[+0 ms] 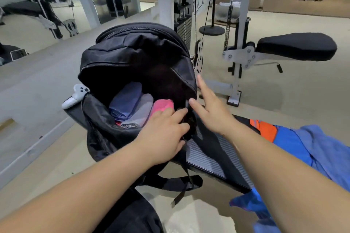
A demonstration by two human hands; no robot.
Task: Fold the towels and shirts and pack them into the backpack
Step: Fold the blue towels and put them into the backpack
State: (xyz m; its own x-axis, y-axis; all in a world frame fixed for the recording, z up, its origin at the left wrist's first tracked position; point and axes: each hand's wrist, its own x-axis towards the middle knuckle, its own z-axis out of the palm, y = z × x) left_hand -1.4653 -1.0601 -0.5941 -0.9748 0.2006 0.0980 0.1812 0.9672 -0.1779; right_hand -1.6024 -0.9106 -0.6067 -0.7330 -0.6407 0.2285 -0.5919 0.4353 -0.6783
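A black backpack (132, 56) stands open on the end of a black bench (208, 157). Inside it lie three rolled cloths side by side: a blue one (125, 100), a grey one (140, 111) and a pink one (162, 105). My left hand (162, 136) rests on the near rim of the opening, its fingers reaching onto the pink roll and the dark edge. My right hand (210, 106) hovers at the right side of the opening with fingers straight and spread, holding nothing. Blue shirts (322, 149) and an orange cloth (265, 130) lie on the bench at right.
A white game controller (75, 94) lies left of the backpack. Behind stand a cable machine (181, 11) and a padded seat (295, 45) on a white frame. A loose backpack strap (181, 185) hangs off the bench front. Beige floor surrounds the bench.
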